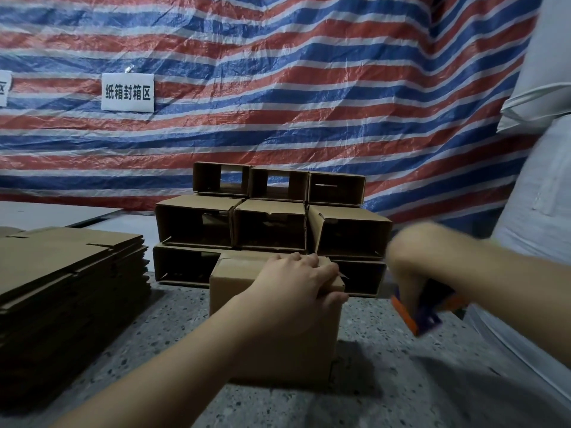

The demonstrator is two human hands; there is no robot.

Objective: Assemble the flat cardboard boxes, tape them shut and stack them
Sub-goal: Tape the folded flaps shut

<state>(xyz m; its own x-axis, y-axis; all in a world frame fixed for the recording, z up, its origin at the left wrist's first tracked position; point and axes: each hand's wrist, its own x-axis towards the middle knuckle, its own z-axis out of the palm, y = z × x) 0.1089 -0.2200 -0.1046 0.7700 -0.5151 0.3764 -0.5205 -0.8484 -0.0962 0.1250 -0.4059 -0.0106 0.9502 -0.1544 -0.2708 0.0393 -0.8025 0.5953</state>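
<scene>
The left hand (293, 281) lies on top of an assembled cardboard box (275, 322) that stands upright on the speckled floor (386, 381), directly ahead of the person. Its fingers curl over the far top edge of the box and the thumb wraps the right corner, so the hand grips the box's top. To the right of the box, off its side and apart from it, the right hand (411, 267) is blurred; its fingers close around a tape dispenser (423, 310) with an orange and dark blue body, held above the floor.

On the left, a thick pile of flat cardboard blanks (68, 285) rests on the floor, well apart from the box being held.

Just behind the held box rises a stack of assembled boxes (272, 223) in three tiers, lying on their sides with their dark open ends facing the camera. The bottom tier is partly hidden by the held box, the middle tier shows three boxes side by side, and the top tier has three smaller-looking ones.

Behind the stack hangs a red, white and blue striped tarpaulin (309, 88) carrying a white paper sign (127, 92) printed with Chinese characters. Pale sacks (540, 149) are piled along the right edge.
</scene>
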